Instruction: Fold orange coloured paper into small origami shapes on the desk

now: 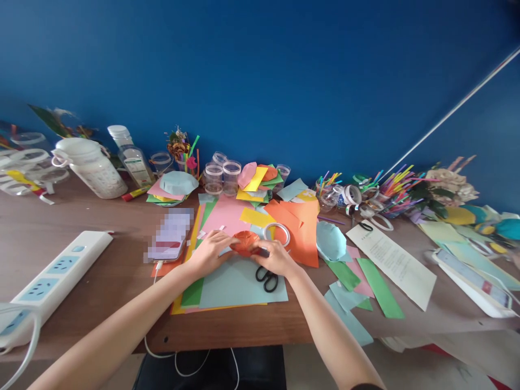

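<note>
Between my left hand and my right hand is a crumpled or folded orange paper piece, pinched by both sets of fingertips. Its exact shape is partly hidden by my fingers. Both hands rest above a stack of coloured paper sheets, with a pale blue sheet on top. Black-handled scissors lie on that sheet just below my right hand. A roll of clear tape stands just beyond my right fingers.
A phone on a charging cable lies left of the paper stack, and a white power strip lies further left. Paper strips, a printed sheet, a pale blue paper bowl, plastic jars and cut straws crowd the wooden table.
</note>
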`<state>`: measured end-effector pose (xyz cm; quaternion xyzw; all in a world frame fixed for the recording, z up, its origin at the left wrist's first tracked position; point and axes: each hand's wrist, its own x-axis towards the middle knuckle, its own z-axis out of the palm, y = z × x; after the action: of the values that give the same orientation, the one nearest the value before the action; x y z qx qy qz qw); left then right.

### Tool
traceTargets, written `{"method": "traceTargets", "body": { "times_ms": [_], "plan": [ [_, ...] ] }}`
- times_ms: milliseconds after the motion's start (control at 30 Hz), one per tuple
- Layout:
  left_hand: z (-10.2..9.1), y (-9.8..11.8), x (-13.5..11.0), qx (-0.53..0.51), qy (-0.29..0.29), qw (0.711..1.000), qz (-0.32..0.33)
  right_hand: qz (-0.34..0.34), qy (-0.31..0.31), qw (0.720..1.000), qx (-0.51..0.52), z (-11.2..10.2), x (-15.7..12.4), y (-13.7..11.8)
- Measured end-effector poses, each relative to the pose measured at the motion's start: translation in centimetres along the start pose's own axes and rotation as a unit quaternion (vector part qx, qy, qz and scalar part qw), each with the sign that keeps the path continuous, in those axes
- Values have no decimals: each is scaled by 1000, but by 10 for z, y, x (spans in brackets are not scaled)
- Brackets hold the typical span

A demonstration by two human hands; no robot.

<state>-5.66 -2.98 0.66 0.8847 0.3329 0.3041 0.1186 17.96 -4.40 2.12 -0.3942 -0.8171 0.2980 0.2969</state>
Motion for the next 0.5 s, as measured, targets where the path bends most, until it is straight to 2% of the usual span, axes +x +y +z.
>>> {"method": "traceTargets", "body": {
  "times_ms": [300,500],
  "plan": [
    [4,-3,0,-104,-9,992,-65,7,41,998,46,8,4,1],
    [3,-4,2,-115,-36,992,-24,-24,54,998,22,13,6,0]
  ]
}}
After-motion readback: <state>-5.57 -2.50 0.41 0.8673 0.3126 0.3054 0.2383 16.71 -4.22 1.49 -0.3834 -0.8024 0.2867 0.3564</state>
